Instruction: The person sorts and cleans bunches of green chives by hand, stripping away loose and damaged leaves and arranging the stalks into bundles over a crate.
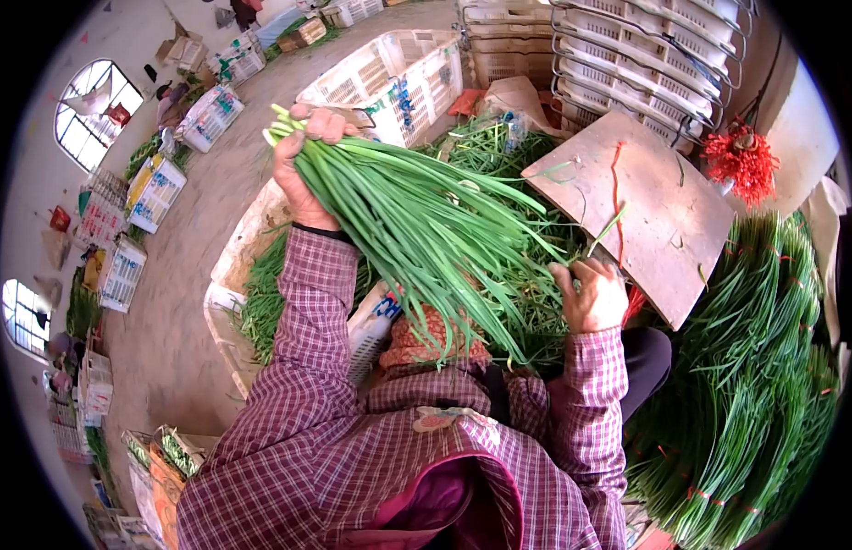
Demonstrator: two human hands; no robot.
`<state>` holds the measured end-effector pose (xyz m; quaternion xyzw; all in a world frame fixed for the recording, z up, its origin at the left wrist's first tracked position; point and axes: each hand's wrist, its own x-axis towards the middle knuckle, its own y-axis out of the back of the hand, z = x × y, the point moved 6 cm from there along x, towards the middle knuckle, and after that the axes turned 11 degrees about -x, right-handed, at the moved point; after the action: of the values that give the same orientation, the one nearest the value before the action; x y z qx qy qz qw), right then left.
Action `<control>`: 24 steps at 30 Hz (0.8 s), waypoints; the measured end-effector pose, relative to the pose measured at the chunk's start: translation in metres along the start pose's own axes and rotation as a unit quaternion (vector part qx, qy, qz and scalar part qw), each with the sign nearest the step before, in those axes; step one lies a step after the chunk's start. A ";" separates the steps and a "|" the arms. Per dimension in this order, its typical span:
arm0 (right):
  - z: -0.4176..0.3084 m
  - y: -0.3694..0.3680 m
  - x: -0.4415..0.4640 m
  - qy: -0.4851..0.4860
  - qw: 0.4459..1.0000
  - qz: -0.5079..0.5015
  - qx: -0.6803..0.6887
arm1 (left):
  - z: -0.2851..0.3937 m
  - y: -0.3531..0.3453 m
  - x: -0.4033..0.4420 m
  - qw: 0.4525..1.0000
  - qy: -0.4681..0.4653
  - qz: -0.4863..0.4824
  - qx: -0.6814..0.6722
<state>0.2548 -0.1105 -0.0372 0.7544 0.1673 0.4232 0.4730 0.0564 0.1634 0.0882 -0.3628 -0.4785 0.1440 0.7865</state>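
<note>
My left hand (307,160) is raised and closed around the pale stem ends of a large bunch of garlic chives (417,211). Its long green leaves fan out down and to the right, across the front of my body. Near the lower corner of a flat board (641,206), my right hand (591,293) is closed, with a single chive leaf (608,229) sticking up from its fingers. Beneath the bunch, loose green leaves (265,293) fill a pale crate (226,316), partly hidden by my arm. A red strand (617,183) lies over the board.
Tied chive bundles (738,385) are heaped at right. Red ties (742,165) hang above them. White crates (641,55) are stacked behind the board, and another crate (380,82) stands beyond my left hand. More crates (155,192) line the left wall, where a person (172,103) is partly visible.
</note>
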 end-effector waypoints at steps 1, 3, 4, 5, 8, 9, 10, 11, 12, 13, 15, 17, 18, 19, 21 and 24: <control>0.004 0.010 0.004 0.001 0.999 0.022 0.026 | -0.008 -0.008 -0.003 0.998 -0.002 0.011 0.054; -0.002 0.042 0.014 0.020 0.994 0.068 0.085 | -0.019 -0.008 -0.004 0.992 -0.004 0.040 0.121; -0.015 0.061 0.020 0.038 0.988 0.093 0.117 | -0.026 -0.009 -0.007 0.985 -0.001 0.056 0.161; -0.029 0.072 0.025 0.079 0.975 0.101 0.179 | -0.037 -0.012 -0.008 0.980 0.008 0.071 0.185; -0.084 0.083 0.032 0.172 0.947 0.121 0.243 | -0.072 -0.033 -0.017 0.968 0.008 0.088 0.233; -0.098 0.073 0.033 0.156 0.953 0.088 0.244 | -0.082 -0.040 -0.020 0.965 0.011 0.101 0.240; -0.109 0.057 0.035 0.139 0.958 0.055 0.245 | -0.089 -0.046 -0.023 0.962 0.014 0.114 0.246; -0.115 0.042 0.039 0.119 0.964 0.053 0.231 | -0.095 -0.049 -0.025 0.966 0.013 0.125 0.224; -0.116 0.035 0.042 0.104 0.964 0.085 0.228 | -0.098 -0.051 -0.026 0.970 0.013 0.135 0.203; -0.114 0.032 0.045 0.090 0.955 0.105 0.261 | -0.100 -0.048 -0.028 0.973 0.023 0.143 0.179; -0.109 0.029 0.049 0.088 0.942 0.130 0.297 | -0.103 -0.039 -0.032 0.974 0.038 0.178 0.135; -0.103 0.020 0.052 0.061 0.939 0.037 0.335 | -0.105 -0.031 -0.034 0.973 0.047 0.191 0.119; -0.102 0.011 0.053 0.034 0.927 -0.058 0.369 | -0.108 -0.027 -0.035 0.964 0.086 0.218 0.122; -0.099 0.008 0.055 0.035 0.924 -0.084 0.373 | -0.110 -0.023 -0.037 0.954 0.123 0.244 0.125; -0.095 0.002 0.060 0.059 0.881 -0.126 0.452 | -0.107 -0.028 -0.031 0.967 0.129 0.162 0.147; -0.089 0.005 0.056 0.018 0.720 -0.296 0.627 | -0.103 -0.044 -0.025 0.976 0.174 0.048 0.119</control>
<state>0.2160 -0.0251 0.0116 0.7829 0.6177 0.0731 -0.0105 0.1263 0.0738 0.0745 -0.3092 -0.2958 0.1724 0.8872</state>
